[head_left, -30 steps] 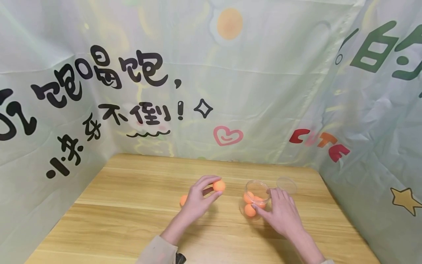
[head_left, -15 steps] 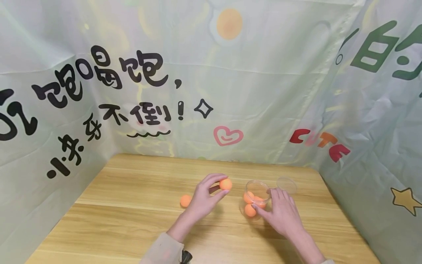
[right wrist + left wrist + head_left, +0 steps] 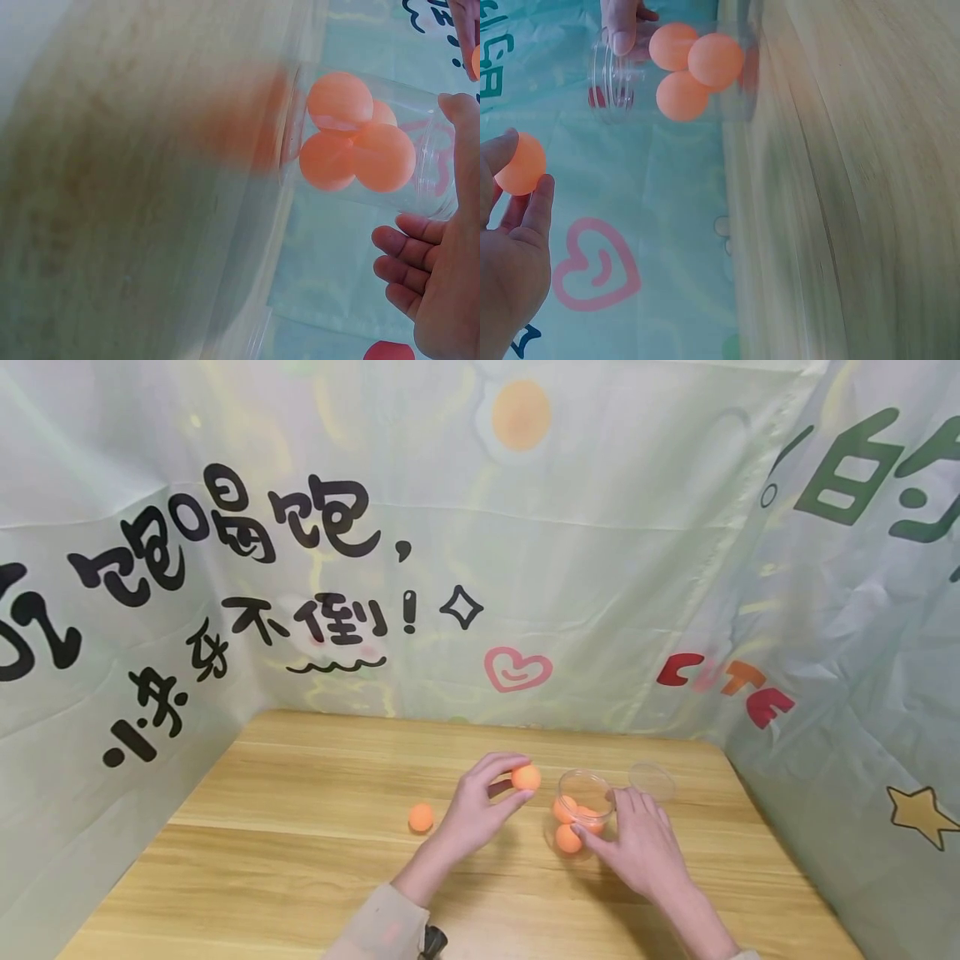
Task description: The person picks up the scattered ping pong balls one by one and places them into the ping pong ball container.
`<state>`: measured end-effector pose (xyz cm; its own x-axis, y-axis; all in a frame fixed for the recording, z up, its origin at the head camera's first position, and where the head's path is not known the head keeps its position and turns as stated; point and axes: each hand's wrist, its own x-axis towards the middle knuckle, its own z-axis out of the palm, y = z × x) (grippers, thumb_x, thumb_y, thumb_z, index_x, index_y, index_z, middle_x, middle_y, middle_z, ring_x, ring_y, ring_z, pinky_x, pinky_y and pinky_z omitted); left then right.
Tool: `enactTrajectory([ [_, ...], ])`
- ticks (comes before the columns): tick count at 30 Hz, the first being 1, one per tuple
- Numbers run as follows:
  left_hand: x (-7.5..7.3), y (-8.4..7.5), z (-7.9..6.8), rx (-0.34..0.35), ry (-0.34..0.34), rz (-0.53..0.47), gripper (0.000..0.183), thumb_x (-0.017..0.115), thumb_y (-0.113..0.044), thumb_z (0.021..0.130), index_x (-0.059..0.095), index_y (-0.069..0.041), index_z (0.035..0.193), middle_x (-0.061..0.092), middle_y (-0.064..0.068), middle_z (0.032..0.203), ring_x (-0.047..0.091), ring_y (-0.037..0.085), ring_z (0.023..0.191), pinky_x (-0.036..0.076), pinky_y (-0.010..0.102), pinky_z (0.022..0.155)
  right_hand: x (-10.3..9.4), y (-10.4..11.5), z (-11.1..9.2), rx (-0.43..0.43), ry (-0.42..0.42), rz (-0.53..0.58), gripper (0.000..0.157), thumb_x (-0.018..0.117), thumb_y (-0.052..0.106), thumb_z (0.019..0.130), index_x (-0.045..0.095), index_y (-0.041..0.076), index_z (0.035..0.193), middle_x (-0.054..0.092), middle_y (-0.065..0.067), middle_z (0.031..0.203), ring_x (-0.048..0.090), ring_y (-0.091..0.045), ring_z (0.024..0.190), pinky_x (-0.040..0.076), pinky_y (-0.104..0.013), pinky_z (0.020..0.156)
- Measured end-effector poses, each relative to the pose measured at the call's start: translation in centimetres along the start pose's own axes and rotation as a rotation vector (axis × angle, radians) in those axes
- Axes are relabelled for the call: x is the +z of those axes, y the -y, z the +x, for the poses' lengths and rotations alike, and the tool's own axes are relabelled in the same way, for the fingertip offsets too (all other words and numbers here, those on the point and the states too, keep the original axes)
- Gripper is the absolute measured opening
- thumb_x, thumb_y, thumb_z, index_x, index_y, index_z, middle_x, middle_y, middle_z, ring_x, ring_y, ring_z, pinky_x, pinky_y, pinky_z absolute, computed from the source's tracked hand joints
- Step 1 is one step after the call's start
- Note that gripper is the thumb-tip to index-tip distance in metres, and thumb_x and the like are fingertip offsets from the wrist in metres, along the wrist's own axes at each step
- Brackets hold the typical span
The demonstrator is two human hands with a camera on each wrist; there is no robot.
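Between thumb and fingertips my left hand [image 3: 474,810] pinches an orange ping-pong ball [image 3: 527,777], held above the table just left of a clear jar [image 3: 559,795]. The jar stands upright and open-topped, with several orange balls [image 3: 384,157] inside. My right hand [image 3: 647,843] steadies it from the right, thumb on the near side and fingers by the rim. In the right wrist view, the right thumb [image 3: 459,112] lies at the rim. Another orange ball [image 3: 421,817] lies loose on the table, left of my left hand.
A clear round lid [image 3: 652,782] lies on the wooden table [image 3: 300,877], behind my right hand. Printed fabric [image 3: 600,610] hangs as walls at the back and both sides of the table.
My left hand has moved right with its pinched ball, closer to the jar. The loose ball, partly hidden before, now shows fully. My right hand and the jar stay where they were.
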<state>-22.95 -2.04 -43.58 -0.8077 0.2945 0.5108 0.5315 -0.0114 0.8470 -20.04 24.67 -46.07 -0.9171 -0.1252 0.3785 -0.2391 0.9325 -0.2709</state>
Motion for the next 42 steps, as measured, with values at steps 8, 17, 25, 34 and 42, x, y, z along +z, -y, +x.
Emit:
enactTrajectory([
  [8,0.6,0.1,0.4,-0.009,0.009,-0.007,0.041,0.077,-0.004,0.094,0.068,-0.011,0.134,0.062,0.005,0.135,0.061,0.023,0.126,0.056,0.033,0.104,-0.1,0.2,0.0,0.0,0.005,0.0,0.08,0.068,0.069,0.09,0.06,-0.002,0.125,0.062,-0.014,0.113,0.056,-0.038,0.11,0.045,-0.062,0.099],
  [17,1.3,0.4,1.1,-0.006,0.029,-0.005,0.041,0.077,-0.002,0.093,0.068,-0.008,0.133,0.063,0.005,0.134,0.062,0.023,0.125,0.056,0.034,0.104,-0.2,0.2,0.0,-0.003,0.003,-0.002,0.08,0.069,0.069,0.09,0.06,-0.003,0.125,0.062,-0.015,0.114,0.055,-0.039,0.112,0.046,-0.063,0.099],
  [25,2.0,0.7,1.5,-0.028,0.061,0.027,0.041,0.076,-0.006,0.095,0.068,-0.01,0.134,0.062,0.004,0.136,0.062,0.022,0.125,0.055,0.032,0.104,-0.1,0.2,-0.1,0.005,0.01,-0.006,0.079,0.068,0.069,0.09,0.061,-0.002,0.123,0.062,-0.013,0.111,0.056,-0.038,0.11,0.046,-0.063,0.099],
  [34,2.7,0.7,2.4,-0.008,0.086,0.057,0.043,0.075,-0.002,0.094,0.067,-0.007,0.135,0.062,0.006,0.138,0.06,0.021,0.128,0.055,0.031,0.104,0.1,-0.1,0.0,-0.014,-0.016,-0.012,0.077,0.072,0.065,0.089,0.061,-0.002,0.125,0.062,-0.014,0.113,0.056,-0.04,0.113,0.047,-0.062,0.098],
  [42,3.2,0.9,3.2,0.013,0.122,0.073,0.043,0.073,0.0,0.096,0.064,-0.003,0.138,0.06,0.012,0.141,0.059,0.024,0.13,0.054,0.025,0.104,0.3,-0.2,0.1,-0.029,-0.034,-0.011,0.075,0.075,0.062,0.088,0.061,0.0,0.126,0.063,-0.014,0.112,0.056,-0.043,0.116,0.047,-0.061,0.098],
])
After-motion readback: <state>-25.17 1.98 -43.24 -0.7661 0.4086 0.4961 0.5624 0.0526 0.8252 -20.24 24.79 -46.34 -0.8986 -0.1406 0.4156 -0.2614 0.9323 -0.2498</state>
